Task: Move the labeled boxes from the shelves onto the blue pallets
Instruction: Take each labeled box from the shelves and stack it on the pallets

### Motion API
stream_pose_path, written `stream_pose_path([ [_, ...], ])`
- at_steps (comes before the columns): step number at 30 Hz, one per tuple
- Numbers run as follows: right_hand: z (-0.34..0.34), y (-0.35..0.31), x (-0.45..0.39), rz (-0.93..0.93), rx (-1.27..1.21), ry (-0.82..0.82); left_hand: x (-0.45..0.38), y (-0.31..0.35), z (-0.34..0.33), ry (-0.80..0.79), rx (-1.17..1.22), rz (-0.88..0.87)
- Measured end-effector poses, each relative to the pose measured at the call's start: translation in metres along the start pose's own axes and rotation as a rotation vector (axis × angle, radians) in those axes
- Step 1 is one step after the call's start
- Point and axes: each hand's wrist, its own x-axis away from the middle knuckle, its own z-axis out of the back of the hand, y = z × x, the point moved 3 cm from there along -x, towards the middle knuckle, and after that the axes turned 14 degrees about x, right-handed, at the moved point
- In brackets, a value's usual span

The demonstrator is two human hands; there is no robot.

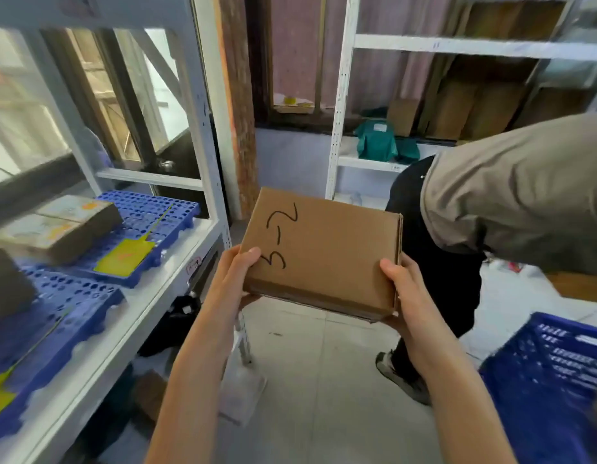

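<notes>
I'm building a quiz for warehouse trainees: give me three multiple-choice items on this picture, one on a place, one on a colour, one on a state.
1. Where do the blue pallets lie?
A. on the white shelf at left
B. on the floor at centre
C. on the top shelf at right

2. What colour is the tag on the nearer part of that pallet?
A. red
B. yellow
C. white

3. How is the cardboard box marked 3-2 held?
A. by one hand
B. by both hands
C. resting on a pallet

Answers: 1 A, they sit on the white shelf. 2 B, the tag is yellow. 3 B, the left hand and right hand each grip a side.
</notes>
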Motion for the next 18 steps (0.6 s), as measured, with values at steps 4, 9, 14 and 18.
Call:
stream_pose_path([
  [4, -0.017, -0.012, -0.057, -0.023, 0.004, -0.106, -0.041, 0.007, -0.002, 0.088, 0.031, -0.041],
  [9, -0.070, -0.007, -0.110, -0.104, 0.028, -0.261, -0.082, 0.015, 0.028, 0.272, 0.045, -0.031],
  [14, -0.140, -0.018, -0.158, -0.083, 0.060, -0.423, -0.137, 0.039, 0.069, 0.437, 0.125, -0.048],
  [18, -0.188, -0.038, -0.192, -0.049, 0.092, -0.520, -0.181, 0.063, 0.097, 0.540, 0.109, -0.060],
])
